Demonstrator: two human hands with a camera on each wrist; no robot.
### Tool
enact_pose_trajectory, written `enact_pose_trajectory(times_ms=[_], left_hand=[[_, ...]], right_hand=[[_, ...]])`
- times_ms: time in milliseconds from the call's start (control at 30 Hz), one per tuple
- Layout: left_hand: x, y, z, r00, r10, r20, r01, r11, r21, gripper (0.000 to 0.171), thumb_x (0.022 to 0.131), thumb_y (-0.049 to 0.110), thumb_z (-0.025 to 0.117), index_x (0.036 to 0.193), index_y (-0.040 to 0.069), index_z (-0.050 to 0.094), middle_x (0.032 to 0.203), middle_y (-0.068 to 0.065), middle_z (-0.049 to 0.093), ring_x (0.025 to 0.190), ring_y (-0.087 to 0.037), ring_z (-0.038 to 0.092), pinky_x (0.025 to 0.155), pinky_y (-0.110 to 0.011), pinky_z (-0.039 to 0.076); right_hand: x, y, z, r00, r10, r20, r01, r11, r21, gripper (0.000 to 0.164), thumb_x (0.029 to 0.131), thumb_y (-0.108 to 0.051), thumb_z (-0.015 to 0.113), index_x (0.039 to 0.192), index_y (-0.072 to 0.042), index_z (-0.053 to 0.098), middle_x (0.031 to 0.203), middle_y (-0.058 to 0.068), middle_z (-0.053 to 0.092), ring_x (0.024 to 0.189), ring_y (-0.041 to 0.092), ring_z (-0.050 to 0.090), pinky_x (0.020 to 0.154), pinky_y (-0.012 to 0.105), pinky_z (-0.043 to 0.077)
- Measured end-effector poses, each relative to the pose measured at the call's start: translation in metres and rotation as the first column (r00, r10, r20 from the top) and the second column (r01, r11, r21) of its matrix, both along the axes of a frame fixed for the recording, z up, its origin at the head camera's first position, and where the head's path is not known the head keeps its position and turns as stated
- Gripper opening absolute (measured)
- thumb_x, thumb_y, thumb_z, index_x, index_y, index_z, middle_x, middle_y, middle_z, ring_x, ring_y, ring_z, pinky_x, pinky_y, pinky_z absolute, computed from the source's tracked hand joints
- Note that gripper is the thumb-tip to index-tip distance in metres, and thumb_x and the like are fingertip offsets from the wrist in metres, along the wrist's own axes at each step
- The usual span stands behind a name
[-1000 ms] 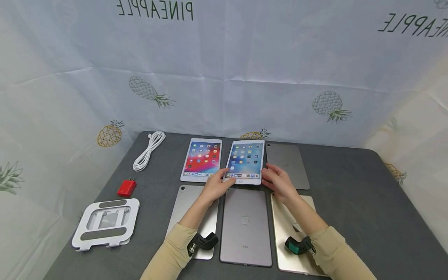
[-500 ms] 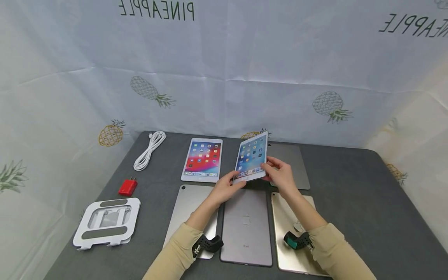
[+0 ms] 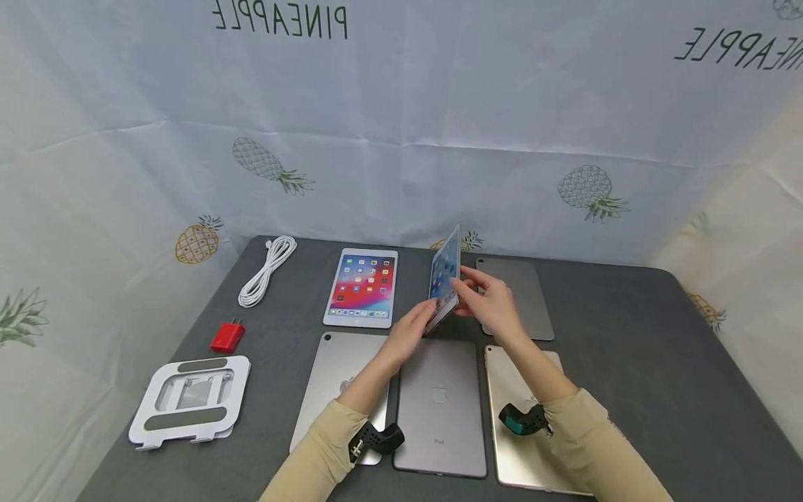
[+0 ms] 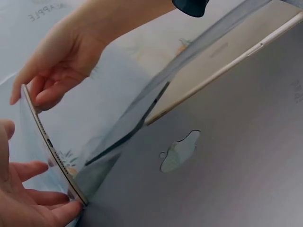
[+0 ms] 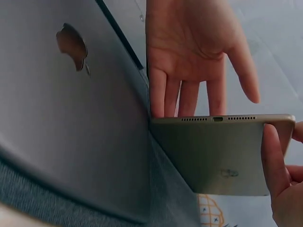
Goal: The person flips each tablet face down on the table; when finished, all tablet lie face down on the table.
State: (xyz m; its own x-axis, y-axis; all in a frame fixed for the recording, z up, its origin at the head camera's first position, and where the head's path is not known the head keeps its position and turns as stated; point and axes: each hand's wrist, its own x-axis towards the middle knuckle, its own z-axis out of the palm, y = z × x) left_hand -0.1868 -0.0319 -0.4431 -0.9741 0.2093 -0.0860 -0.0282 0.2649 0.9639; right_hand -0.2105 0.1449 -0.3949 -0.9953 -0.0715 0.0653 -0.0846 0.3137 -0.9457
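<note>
A small white-framed tablet stands tilted up on its edge, its lit screen turned left. My right hand pinches its right edge, the thumb on the screen side in the head view and other fingers behind. My left hand reaches to its lower left corner. In the right wrist view the left hand has nearly straight fingers touching the screen side, thumb held away. The tablet's back and port edge show there. Below lies a grey tablet, back up.
Left of it is a lit tablet. A silver tablet, a gold one and another grey one lie face down. At the left are a white cable, a red charger and a white stand.
The tablet has risen from facing me to a steep tilt, its screen swinging left. My right hand has moved onto its edge and leftward; the left hand has shifted right.
</note>
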Motion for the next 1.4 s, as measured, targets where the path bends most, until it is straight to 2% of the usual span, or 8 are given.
enact_pose_trajectory(times_ms=[133, 267, 467, 800, 900, 1033, 1233, 1400], left_hand=[[0.000, -0.003, 0.002, 0.999, 0.026, -0.033, -0.024, 0.998, 0.053, 0.055, 0.099, 0.051, 0.045, 0.141, 0.017, 0.053, 0.141, -0.006, 0.053, 0.127, -0.026, 0.050, 0.104, -0.048, 0.041], [0.000, -0.005, 0.013, 0.990, 0.041, -0.133, -0.032, 0.997, 0.070, 0.051, 0.097, 0.050, 0.051, 0.138, 0.021, 0.057, 0.136, -0.001, 0.058, 0.125, -0.021, 0.053, 0.103, -0.048, 0.042], [0.000, -0.005, 0.030, 0.950, 0.031, -0.312, -0.009, 0.997, 0.073, 0.051, 0.096, 0.039, 0.061, 0.140, 0.015, 0.054, 0.136, -0.003, 0.058, 0.122, -0.019, 0.057, 0.093, -0.042, 0.051], [-0.005, -0.010, 0.033, 0.889, 0.119, -0.442, -0.094, 0.992, 0.079, 0.043, 0.093, 0.022, 0.068, 0.132, 0.004, 0.061, 0.125, -0.010, 0.065, 0.109, -0.023, 0.065, 0.085, -0.040, 0.054], [-0.006, -0.013, 0.033, 0.887, 0.152, -0.437, -0.102, 0.986, 0.135, 0.041, 0.092, 0.020, 0.070, 0.129, 0.004, 0.063, 0.122, -0.011, 0.066, 0.108, -0.023, 0.065, 0.085, -0.039, 0.054], [-0.007, -0.016, 0.032, 0.903, 0.222, -0.369, -0.131, 0.957, 0.257, 0.041, 0.090, 0.015, 0.071, 0.128, 0.001, 0.063, 0.120, -0.015, 0.067, 0.107, -0.027, 0.066, 0.081, -0.037, 0.055], [-0.008, -0.019, 0.028, 0.917, 0.361, -0.169, -0.253, 0.854, 0.455, 0.043, 0.090, 0.005, 0.068, 0.131, -0.004, 0.059, 0.121, -0.022, 0.064, 0.102, -0.031, 0.067, 0.071, -0.031, 0.057], [-0.006, -0.022, 0.023, 0.912, 0.409, -0.047, -0.324, 0.783, 0.530, 0.045, 0.090, 0.000, 0.066, 0.133, -0.006, 0.055, 0.123, -0.024, 0.063, 0.100, -0.032, 0.068, 0.072, -0.029, 0.056]], right_hand=[[-0.002, -0.008, 0.001, 0.999, 0.035, 0.006, -0.034, 0.999, -0.031, 0.056, 0.094, -0.035, 0.065, 0.142, -0.010, 0.050, 0.105, 0.016, 0.063, 0.068, 0.014, 0.069, 0.066, 0.034, 0.058], [-0.003, -0.014, 0.001, 0.999, 0.043, 0.004, -0.042, 0.998, -0.041, 0.056, 0.094, -0.036, 0.065, 0.143, -0.012, 0.051, 0.105, 0.014, 0.063, 0.069, 0.015, 0.069, 0.067, 0.035, 0.059], [-0.003, -0.021, -0.003, 0.997, 0.075, -0.010, -0.075, 0.997, -0.023, 0.054, 0.096, -0.039, 0.060, 0.143, -0.014, 0.050, 0.102, 0.012, 0.062, 0.076, 0.017, 0.069, 0.068, 0.037, 0.059], [-0.001, -0.026, -0.020, 0.988, 0.127, 0.083, -0.121, 0.989, -0.081, 0.047, 0.101, -0.035, 0.054, 0.144, -0.020, 0.049, 0.120, 0.013, 0.063, 0.105, 0.028, 0.063, 0.075, 0.035, 0.058], [-0.001, -0.025, -0.026, 0.983, 0.151, 0.103, -0.143, 0.986, -0.086, 0.046, 0.102, -0.033, 0.053, 0.145, -0.017, 0.049, 0.129, 0.013, 0.059, 0.113, 0.031, 0.059, 0.079, 0.035, 0.057], [0.000, -0.024, -0.033, 0.975, 0.179, 0.131, -0.171, 0.983, -0.073, 0.046, 0.102, -0.031, 0.053, 0.144, -0.013, 0.048, 0.138, 0.014, 0.053, 0.122, 0.032, 0.054, 0.085, 0.038, 0.055], [0.004, -0.017, -0.044, 0.977, 0.160, 0.140, -0.166, 0.986, 0.029, 0.051, 0.100, -0.028, 0.055, 0.144, -0.005, 0.045, 0.141, 0.017, 0.049, 0.120, 0.031, 0.055, 0.096, 0.044, 0.047], [0.005, -0.010, -0.050, 0.967, 0.162, 0.199, -0.157, 0.987, -0.041, 0.063, 0.099, -0.024, 0.057, 0.149, 0.004, 0.030, 0.147, 0.025, 0.038, 0.127, 0.037, 0.048, 0.104, 0.048, 0.041]])
